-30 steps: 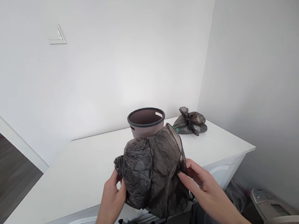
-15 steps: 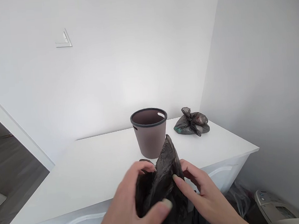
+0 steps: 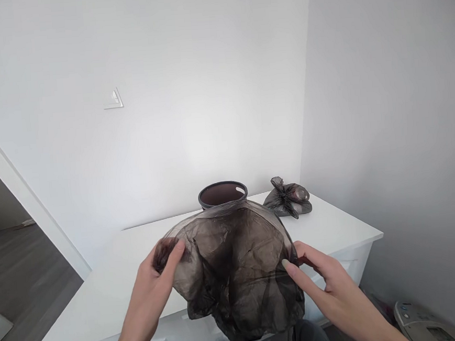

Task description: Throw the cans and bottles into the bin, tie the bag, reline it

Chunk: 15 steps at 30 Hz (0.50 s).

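A thin, see-through black garbage bag (image 3: 238, 264) is stretched out between my two hands, billowing above the front edge of the white tabletop. My left hand (image 3: 157, 276) pinches its left side, where some of the plastic is bunched up. On the opposite side my right hand (image 3: 318, 273) grips the bag between thumb and fingers. Behind the bag stands a brownish trash can (image 3: 222, 193) with a dark rim and a handle hole; its lower body is hidden by the plastic.
A tied black bag (image 3: 288, 200) with items inside lies at the back right of the white tabletop (image 3: 346, 229). A wall switch (image 3: 113, 99) is at upper left. On the floor at lower right sits a grey appliance (image 3: 424, 323). A doorway is at the left.
My hands have moved apart, and the bunched garbage bag between them has spread wide. It now covers most of the trash can. The view has tilted up slightly.
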Each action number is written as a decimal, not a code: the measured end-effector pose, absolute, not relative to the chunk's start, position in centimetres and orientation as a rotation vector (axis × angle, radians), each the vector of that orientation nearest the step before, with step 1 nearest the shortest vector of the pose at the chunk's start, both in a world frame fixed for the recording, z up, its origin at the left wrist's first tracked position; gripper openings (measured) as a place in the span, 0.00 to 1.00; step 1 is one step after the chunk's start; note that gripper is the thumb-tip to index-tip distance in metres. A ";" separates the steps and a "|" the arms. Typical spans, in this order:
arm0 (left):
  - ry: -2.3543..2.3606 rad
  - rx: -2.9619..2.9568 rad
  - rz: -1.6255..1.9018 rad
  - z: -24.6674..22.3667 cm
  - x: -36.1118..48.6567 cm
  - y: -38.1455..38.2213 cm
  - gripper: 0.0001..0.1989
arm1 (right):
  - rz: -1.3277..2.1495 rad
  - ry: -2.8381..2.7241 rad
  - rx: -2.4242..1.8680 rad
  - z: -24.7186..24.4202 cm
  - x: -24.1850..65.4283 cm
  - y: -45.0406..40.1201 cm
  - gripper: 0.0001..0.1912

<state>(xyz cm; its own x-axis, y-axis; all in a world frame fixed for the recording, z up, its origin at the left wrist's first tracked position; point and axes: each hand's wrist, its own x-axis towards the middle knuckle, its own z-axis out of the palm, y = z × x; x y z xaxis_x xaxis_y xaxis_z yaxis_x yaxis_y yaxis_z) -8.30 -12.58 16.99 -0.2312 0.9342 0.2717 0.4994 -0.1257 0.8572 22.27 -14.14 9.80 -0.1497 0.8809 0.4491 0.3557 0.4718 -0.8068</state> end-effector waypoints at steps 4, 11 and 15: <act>1.820 1.667 1.403 19.3 -9.0 -12.6 0.26 | 0.511 -1.730 -1.129 11.0 24.0 -14.4 0.19; 2.069 2.025 1.427 23.7 -10.9 -11.3 0.25 | 0.445 -1.686 -1.203 11.9 26.8 -14.8 0.21; 2.135 2.479 1.452 25.8 -11.8 -9.1 0.20 | 0.672 -1.571 -1.269 12.0 27.7 -15.5 0.26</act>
